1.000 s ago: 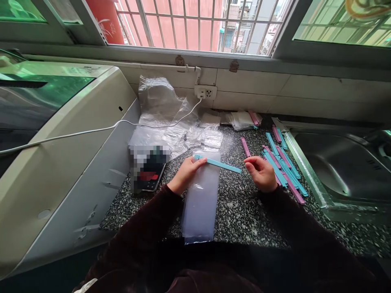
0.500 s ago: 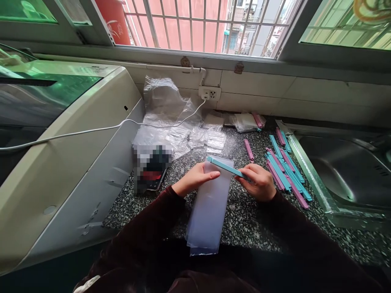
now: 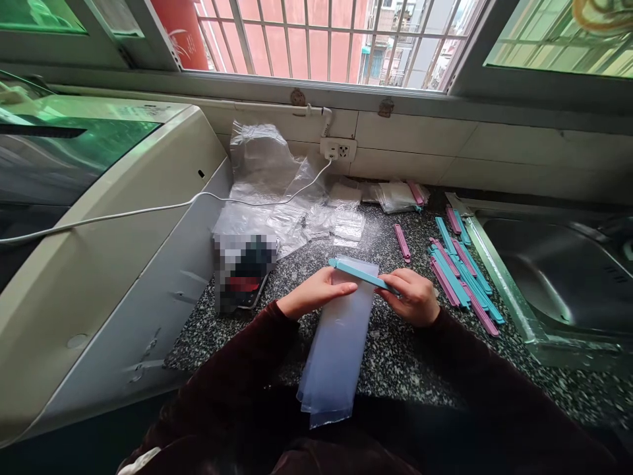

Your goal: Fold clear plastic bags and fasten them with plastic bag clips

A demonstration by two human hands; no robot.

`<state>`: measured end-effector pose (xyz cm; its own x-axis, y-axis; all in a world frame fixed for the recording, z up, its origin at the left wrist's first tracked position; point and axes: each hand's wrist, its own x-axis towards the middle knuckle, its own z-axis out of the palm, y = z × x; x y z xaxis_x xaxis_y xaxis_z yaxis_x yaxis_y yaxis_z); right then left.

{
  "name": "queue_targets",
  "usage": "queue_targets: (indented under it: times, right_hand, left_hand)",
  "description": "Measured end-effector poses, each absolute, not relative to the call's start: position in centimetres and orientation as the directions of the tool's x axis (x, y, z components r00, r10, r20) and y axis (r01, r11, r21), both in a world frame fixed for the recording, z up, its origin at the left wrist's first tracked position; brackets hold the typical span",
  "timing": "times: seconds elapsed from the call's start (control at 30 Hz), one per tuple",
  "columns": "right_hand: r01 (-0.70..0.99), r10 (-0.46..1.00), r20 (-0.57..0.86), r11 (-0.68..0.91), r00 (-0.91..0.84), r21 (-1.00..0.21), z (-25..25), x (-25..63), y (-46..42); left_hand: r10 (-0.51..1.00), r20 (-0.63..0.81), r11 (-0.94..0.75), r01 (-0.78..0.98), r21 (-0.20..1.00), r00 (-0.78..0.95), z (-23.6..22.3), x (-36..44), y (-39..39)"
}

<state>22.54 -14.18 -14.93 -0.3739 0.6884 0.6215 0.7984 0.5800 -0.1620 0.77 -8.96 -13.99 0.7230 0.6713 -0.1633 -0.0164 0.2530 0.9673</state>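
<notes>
My left hand (image 3: 316, 292) grips a stack of long clear plastic bags (image 3: 335, 356) near the upper end, thumb lying across the front. The bags hang down past the counter's front edge. In my right hand (image 3: 411, 295) is one end of a teal bag clip (image 3: 360, 273), pinched between thumb and fingers. The clip lies slanted across the top of the bags, its far end close to my left fingers, which are mostly hidden behind the bags. To the right, several pink and teal bag clips (image 3: 457, 270) lie in a loose pile.
A single pink clip (image 3: 402, 243) lies apart. Crumpled clear plastic (image 3: 267, 171) and small packets (image 3: 349, 225) sit at the back. A partly blurred phone (image 3: 254, 297) is left, beside a cream appliance (image 3: 192, 152). A white cable (image 3: 208, 194) runs to the wall socket (image 3: 343, 151); a steel sink (image 3: 539, 284) is right.
The teal clip has shifted slightly left and down across the bags, along with my right hand. The lower ends of the bags have fanned out a little.
</notes>
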Motion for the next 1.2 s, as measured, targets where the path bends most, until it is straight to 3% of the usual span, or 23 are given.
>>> queue_targets:
  times: [0.2, 0.33, 0.7, 1.2]
  right_hand:
    - [0.807, 0.698, 0.609, 0.570, -0.376, -0.154, -15.2, 22.3, -14.2]
    - [0.827, 0.697, 0.608, 0.551, -0.380, -0.115, -15.4, 22.0, -14.1]
    - [0.796, 0.676, 0.604, 0.595, -0.422, -0.110, -16.1, 21.5, -13.9]
    - [0.697, 0.565, 0.708, 0.703, -0.423, -0.144, -15.9, 21.9, -14.0]
  left_hand:
    - [0.750, -0.193, 0.409, -0.214, 0.887, 0.633, -15.3, 0.9, -8.6]
    - [0.810, -0.212, 0.420, -0.291, 0.859, 0.546, -15.5, 1.4, -8.7]
    - [0.924, -0.170, 0.243, -0.183, 0.953, 0.343, -15.9, 1.2, -8.9]
    - [0.890, -0.167, 0.306, -0.283, 0.909, 0.425, -15.8, 1.5, -9.4]
